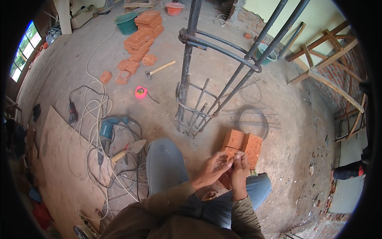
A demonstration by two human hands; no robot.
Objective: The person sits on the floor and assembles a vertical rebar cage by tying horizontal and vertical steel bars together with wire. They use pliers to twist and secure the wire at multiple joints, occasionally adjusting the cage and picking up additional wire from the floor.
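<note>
My left hand (214, 169) and my right hand (239, 172) meet in front of my knees, fingertips almost touching. The right fingers are closed in a pinch; the left thumb and fingers are drawn together beside them. Whatever lies between them is too small to make out. Just beyond the hands are orange bricks (252, 149), set side by side and partly covered by my fingers. A thin dark line crosses the left one of these bricks; I cannot tell whether it is wire or a crack. Farther ahead rises a column cage of steel rebar (186, 67) with bent ties.
On the left lie a blue power drill (106, 129), a trowel (135, 147), an angle grinder (72, 113) and tangled cables (89, 139). A pink tape measure (140, 92), a hammer (161, 69) and stacked bricks (141, 38) are ahead. A wire coil (264, 123) lies right of the rebar.
</note>
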